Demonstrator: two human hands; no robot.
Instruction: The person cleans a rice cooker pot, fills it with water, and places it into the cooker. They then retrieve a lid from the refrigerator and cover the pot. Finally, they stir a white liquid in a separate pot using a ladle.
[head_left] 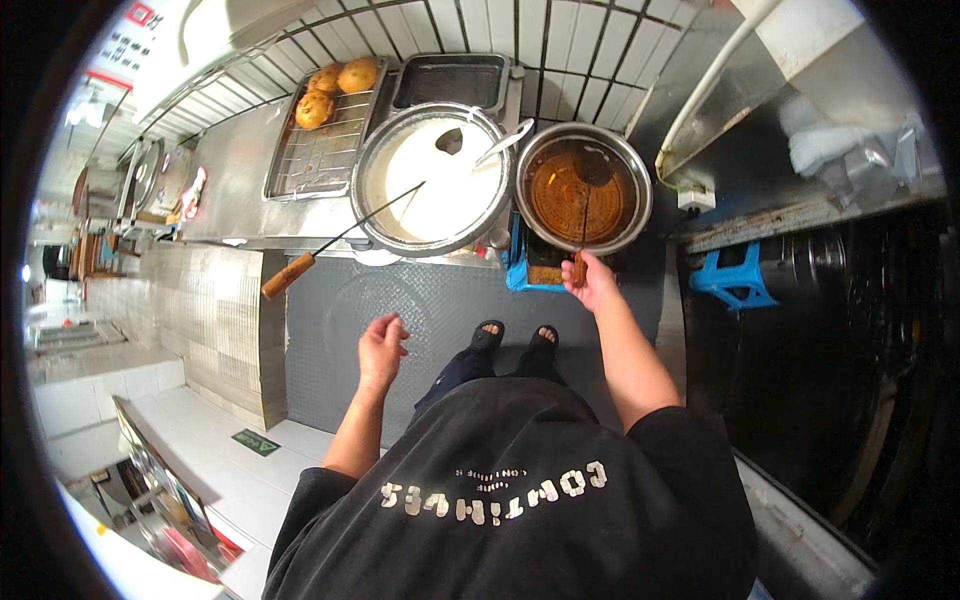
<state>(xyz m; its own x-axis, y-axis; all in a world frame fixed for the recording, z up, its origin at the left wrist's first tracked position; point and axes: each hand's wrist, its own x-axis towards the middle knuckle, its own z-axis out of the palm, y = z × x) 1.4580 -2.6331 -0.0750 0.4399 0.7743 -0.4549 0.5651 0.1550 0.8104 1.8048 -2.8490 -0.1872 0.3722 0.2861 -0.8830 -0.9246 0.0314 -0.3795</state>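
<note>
My right hand (592, 282) grips the wooden handle of a long ladle (586, 205) whose bowl dips into a round metal pot of brown oil (583, 190). My left hand (381, 344) hangs free above the grey floor with its fingers loosely apart, holding nothing. Beside the oil pot stands a larger metal basin of white batter (432, 178). A second long-handled tool with a wooden grip (290, 274) leans in it, its handle sticking out toward my left hand.
A wire rack (325, 130) on the steel counter holds three golden fried pieces (335, 88). A dark empty tray (450, 82) sits behind the basin. A blue stool (735, 280) stands at right beside a dark metal cabinet. Tiled step at left.
</note>
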